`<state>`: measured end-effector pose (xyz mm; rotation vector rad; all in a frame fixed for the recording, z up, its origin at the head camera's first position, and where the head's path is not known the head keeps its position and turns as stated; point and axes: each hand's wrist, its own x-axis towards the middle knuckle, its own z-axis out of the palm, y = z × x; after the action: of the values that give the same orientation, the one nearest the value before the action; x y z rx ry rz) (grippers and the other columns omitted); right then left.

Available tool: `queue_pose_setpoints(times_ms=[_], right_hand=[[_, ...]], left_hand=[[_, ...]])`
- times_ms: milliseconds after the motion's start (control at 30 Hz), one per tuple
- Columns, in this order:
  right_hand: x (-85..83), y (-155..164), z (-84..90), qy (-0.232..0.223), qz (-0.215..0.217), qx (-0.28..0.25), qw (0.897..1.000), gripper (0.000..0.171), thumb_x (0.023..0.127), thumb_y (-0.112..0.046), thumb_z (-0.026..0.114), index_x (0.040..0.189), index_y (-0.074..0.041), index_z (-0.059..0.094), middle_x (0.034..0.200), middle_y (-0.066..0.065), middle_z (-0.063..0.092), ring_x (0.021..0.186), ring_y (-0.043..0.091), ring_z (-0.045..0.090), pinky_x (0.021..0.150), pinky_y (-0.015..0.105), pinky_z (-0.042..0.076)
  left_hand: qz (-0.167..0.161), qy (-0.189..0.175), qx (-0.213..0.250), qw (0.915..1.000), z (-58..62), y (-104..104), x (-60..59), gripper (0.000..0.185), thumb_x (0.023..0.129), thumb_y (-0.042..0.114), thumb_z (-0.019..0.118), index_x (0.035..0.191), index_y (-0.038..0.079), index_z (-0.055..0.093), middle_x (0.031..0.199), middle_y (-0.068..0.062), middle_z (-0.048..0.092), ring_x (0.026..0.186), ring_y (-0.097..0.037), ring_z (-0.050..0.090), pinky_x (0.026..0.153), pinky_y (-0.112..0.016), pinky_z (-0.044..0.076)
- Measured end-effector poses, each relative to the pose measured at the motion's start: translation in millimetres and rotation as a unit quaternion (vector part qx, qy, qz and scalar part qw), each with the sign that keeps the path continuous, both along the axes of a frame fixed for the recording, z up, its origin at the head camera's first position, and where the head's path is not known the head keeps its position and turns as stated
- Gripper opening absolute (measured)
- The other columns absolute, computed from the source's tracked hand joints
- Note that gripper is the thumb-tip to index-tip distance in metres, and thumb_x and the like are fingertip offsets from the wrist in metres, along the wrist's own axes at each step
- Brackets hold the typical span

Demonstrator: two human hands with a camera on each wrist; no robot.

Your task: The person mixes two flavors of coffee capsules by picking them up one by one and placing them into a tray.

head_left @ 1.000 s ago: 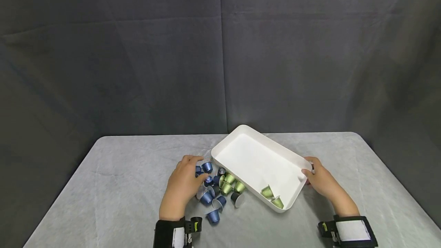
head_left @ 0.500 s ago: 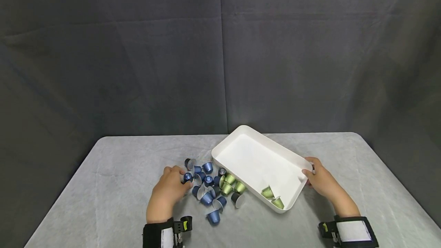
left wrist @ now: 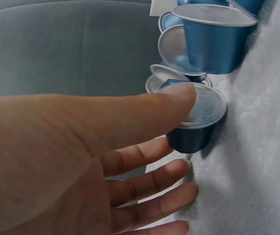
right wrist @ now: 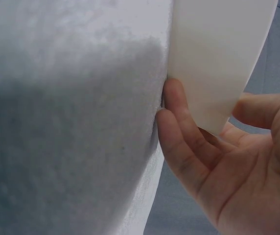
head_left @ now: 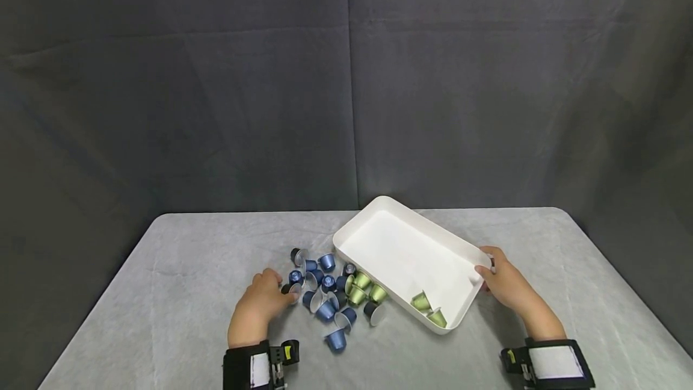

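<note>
A dark blue capsule point(left wrist: 194, 128) is pinched by the left hand point(head_left: 258, 306) at the left edge of a pile of capsules on the table point(head_left: 162, 294). In the left wrist view the thumb is laid flat across the capsule's silver foil lid, while the other fingers point(left wrist: 150, 183) are curled loosely below and behind its tapered body; whether they touch it cannot be told. The capsule lies on its side, lid turned away from the cloth, just beside the rest of the pile.

The pile is made up of blue capsules point(head_left: 325, 310) and a few green capsules point(head_left: 356, 295), all small truncated cones with glossy metallic walls and flat, matt foil lids with a thin rim. They lie tumbled, some on their sides, some lid up, touching one another, against the near long side of the white tray point(head_left: 400, 245). Two more green capsules point(head_left: 419, 301) are seen inside the tray at its near corner.

The tray is a shallow rectangular box of smooth white plastic with rounded corners, tilted so that its right end is raised. That end is gripped by the right hand point(head_left: 500, 284): in the right wrist view the thumb is set on one side of the thin wall and the fingers point(right wrist: 179, 132) are pressed against the underside, next to the cloth.

The table is covered with a pale grey, slightly fuzzy cloth, faintly creased.
</note>
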<state>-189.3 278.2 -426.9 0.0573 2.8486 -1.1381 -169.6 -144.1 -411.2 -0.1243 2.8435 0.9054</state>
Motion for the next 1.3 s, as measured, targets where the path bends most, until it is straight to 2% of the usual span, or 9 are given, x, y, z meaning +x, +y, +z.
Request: queue_pose_setpoints(times_ms=[167, 267, 367, 600, 900, 1100, 1300], right_hand=[[0.4, 0, 0.0, 0.001, -0.001, 0.0, 1.0, 0.049, 0.102, -0.003, 0.047, 0.14, 0.017, 0.023, 0.113, 0.039, 0.05, 0.071, 0.022, 0.061, 0.061, 0.034, 0.049], [0.0, 0, 0.0, -0.001, -0.001, 0.001, 1.0, 0.049, 0.103, -0.003, 0.046, 0.141, 0.017, 0.022, 0.114, 0.04, 0.049, 0.072, 0.023, 0.061, 0.062, 0.035, 0.05], [-1.0, -1, 0.0, -0.002, -0.002, 0.001, 1.0, 0.05, 0.103, -0.004, 0.046, 0.141, 0.016, 0.022, 0.117, 0.041, 0.048, 0.074, 0.024, 0.062, 0.064, 0.036, 0.051], [-0.9, -1, 0.0, -0.001, 0.001, -0.001, 1.0, 0.049, 0.103, -0.003, 0.046, 0.141, 0.016, 0.022, 0.116, 0.041, 0.048, 0.074, 0.024, 0.062, 0.064, 0.036, 0.052], [-1.1, 0, -0.7, -0.004, -0.006, -0.003, 1.0, 0.049, 0.103, -0.003, 0.046, 0.141, 0.016, 0.021, 0.116, 0.041, 0.047, 0.074, 0.024, 0.062, 0.064, 0.037, 0.053], [-0.8, 0, -0.5, -0.003, -0.005, -0.001, 1.0, 0.05, 0.103, -0.002, 0.046, 0.141, 0.017, 0.021, 0.116, 0.042, 0.047, 0.073, 0.024, 0.062, 0.063, 0.036, 0.052], [-1.3, -1, -0.7, 0.007, 0.001, -0.008, 1.0, 0.049, 0.103, -0.001, 0.046, 0.14, 0.018, 0.021, 0.114, 0.042, 0.048, 0.072, 0.024, 0.062, 0.063, 0.037, 0.053]], left_hand=[[-0.017, 0.003, -0.018, 0.9997, -3.4, -2, -2.2, 0.041, 0.084, 0.021, 0.077, 0.107, -0.012, 0.067, 0.105, -0.028, 0.061, 0.091, -0.035, 0.059, 0.081, -0.051, 0.05], [-0.018, -0.003, -0.023, 0.9996, -3.2, -2, -2.6, 0.038, 0.085, 0.019, 0.076, 0.107, -0.01, 0.069, 0.107, -0.029, 0.063, 0.091, -0.036, 0.061, 0.08, -0.051, 0.051], [-0.015, -0.004, -0.022, 0.9996, -2.1, -2, -2.7, 0.037, 0.085, 0.017, 0.075, 0.109, -0.011, 0.067, 0.109, -0.029, 0.063, 0.092, -0.036, 0.062, 0.08, -0.051, 0.051], [0.003, 0.012, -0.003, 0.9999, 1.0, -2, 0.3, 0.035, 0.088, 0.012, 0.069, 0.111, -0.01, 0.057, 0.104, -0.022, 0.064, 0.081, -0.028, 0.059, 0.072, -0.044, 0.049], [0.022, 0.017, -0.009, 0.9996, 5.7, 0, 0.3, 0.033, 0.095, 0.018, 0.06, 0.118, -0.005, 0.064, 0.114, -0.02, 0.066, 0.085, -0.028, 0.061, 0.075, -0.048, 0.05], [0.042, 0.072, -0.013, 0.9964, 8.8, 4, -0.5, 0.034, 0.096, 0.016, 0.059, 0.124, -0.003, 0.063, 0.119, -0.022, 0.064, 0.108, -0.039, 0.062, 0.082, -0.056, 0.05], [0.056, 0.127, 0.008, 0.9903, 8.4, 13, -3.5, 0.036, 0.099, 0.021, 0.06, 0.126, -0.001, 0.062, 0.113, -0.019, 0.065, 0.107, -0.037, 0.062, 0.082, -0.055, 0.05]])
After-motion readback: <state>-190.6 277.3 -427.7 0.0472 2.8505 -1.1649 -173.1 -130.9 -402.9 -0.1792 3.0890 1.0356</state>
